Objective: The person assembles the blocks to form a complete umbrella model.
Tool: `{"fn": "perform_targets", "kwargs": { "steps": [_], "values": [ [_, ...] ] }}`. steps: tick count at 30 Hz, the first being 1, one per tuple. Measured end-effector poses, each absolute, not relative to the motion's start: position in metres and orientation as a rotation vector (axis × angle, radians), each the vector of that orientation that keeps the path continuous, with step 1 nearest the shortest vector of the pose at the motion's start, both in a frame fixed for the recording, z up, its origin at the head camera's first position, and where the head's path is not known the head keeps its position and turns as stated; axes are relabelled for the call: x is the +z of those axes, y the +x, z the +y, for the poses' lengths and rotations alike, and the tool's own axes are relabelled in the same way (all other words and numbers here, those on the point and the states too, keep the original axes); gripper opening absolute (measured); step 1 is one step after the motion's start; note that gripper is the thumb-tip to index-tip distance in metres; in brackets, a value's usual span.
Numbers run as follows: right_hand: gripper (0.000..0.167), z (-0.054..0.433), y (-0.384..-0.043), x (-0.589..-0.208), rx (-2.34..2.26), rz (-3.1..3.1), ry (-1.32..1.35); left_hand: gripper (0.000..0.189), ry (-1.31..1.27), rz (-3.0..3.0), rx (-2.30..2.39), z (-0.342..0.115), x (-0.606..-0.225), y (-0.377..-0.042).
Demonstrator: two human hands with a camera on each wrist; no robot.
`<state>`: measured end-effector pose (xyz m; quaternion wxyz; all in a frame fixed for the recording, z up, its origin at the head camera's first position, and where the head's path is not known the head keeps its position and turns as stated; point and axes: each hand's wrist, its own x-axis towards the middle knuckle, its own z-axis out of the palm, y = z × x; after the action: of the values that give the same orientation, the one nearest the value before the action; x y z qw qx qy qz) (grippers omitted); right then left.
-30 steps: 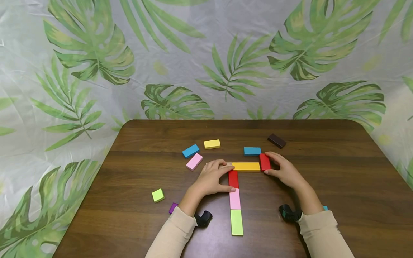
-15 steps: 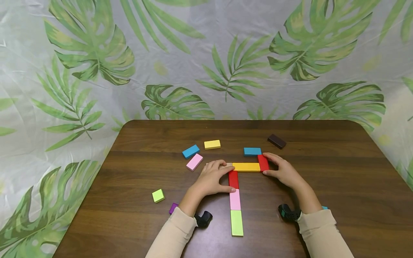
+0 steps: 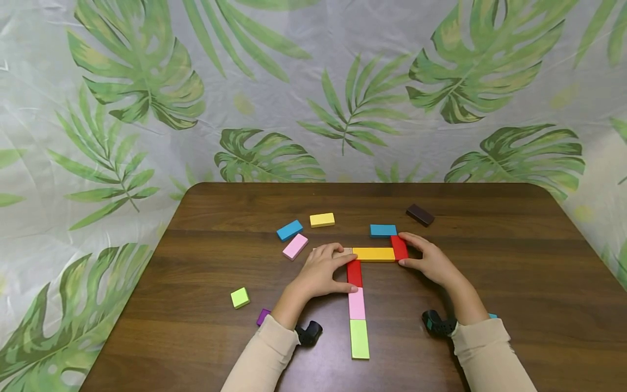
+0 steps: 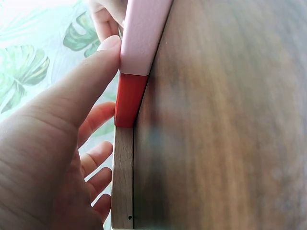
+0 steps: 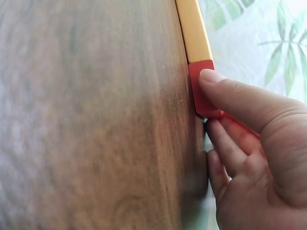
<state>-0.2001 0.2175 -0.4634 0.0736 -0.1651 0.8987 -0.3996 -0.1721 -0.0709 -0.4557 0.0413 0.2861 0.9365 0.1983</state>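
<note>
My right hand (image 3: 433, 263) pinches a red block (image 3: 399, 247) at the right end of the crossbar, thumb at its near end and fingers at its far end. The red block stands crosswise against the end of an orange-yellow block (image 3: 374, 254). My left hand (image 3: 318, 272) rests on the joined blocks with spread fingers. Its thumb touches the pink block (image 4: 144, 38), and its other fingers lie over the bare wooden block (image 4: 123, 172), partly hiding it. A second red block (image 3: 354, 273), the pink block and a lime green block (image 3: 360, 340) run in a line towards me.
A blue block (image 3: 383, 231) lies just beyond the held red block. Dark brown (image 3: 420, 215), yellow (image 3: 321, 220), blue (image 3: 290, 230) and pink (image 3: 295, 247) blocks lie loose. A small green block (image 3: 240, 298) and a purple block (image 3: 262, 317) sit at left.
My right hand has slid the red block slightly left, so that it meets the end of the orange-yellow block. The left hand has stayed in place.
</note>
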Motion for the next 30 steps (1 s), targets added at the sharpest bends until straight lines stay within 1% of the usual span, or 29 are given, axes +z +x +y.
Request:
{"fn": "perform_targets", "kwargs": {
  "steps": [14, 21, 30],
  "values": [
    [0.069, 0.2173, -0.2015, -0.4645, -1.232, 2.654, -0.480, 0.070, 0.881, 2.865, 0.609, -0.0717, -0.4560, -0.1717],
    [0.067, 0.2164, -0.2008, -0.4637, -1.363, 2.629, -0.504, 0.070, 0.883, 2.864, 0.606, -0.0715, -0.4554, -0.1714],
    [0.066, 0.2138, -0.2019, -0.4566, -1.387, 2.680, -0.421, 0.070, 0.882, 2.867, 0.605, -0.0711, -0.4564, -0.1721]
  ]
}}
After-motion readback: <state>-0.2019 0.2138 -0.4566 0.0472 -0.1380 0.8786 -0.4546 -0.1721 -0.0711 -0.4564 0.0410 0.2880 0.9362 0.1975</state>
